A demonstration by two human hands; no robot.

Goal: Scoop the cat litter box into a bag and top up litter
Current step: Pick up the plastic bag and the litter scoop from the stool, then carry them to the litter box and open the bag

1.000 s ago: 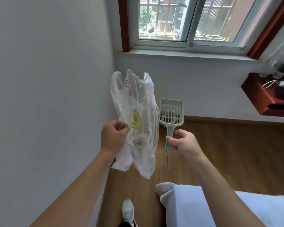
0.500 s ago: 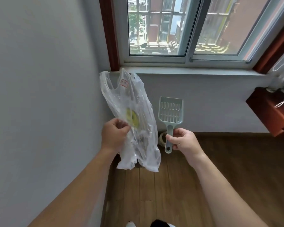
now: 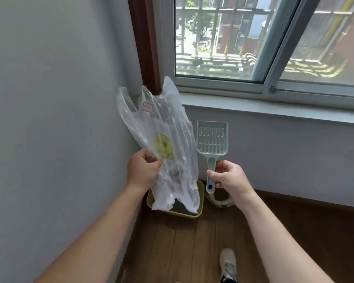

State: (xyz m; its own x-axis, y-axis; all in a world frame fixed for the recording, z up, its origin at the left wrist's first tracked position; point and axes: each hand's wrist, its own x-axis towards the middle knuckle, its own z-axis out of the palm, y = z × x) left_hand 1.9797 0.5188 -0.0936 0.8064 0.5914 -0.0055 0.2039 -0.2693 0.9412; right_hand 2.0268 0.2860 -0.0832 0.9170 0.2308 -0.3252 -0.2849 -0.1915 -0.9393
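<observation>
My left hand [image 3: 143,170] grips a clear plastic bag [image 3: 168,144] with a yellow print, held upright in front of the wall corner. My right hand [image 3: 227,178] holds the handle of a pale green slotted litter scoop [image 3: 212,139], its blade pointing up and empty. Below the bag, a yellow litter box [image 3: 200,203] sits on the floor in the corner, mostly hidden by the bag, with dark litter showing inside.
A grey wall runs along the left and a window with a sill [image 3: 274,107] is ahead. A white and brown object [image 3: 221,201] lies on the wooden floor [image 3: 184,248] behind my right hand. My shoe [image 3: 228,264] is at the bottom.
I have stepped closer to the corner and the view has tipped down, bringing the yellow litter box into sight. Both hands keep the same hold on bag and scoop.
</observation>
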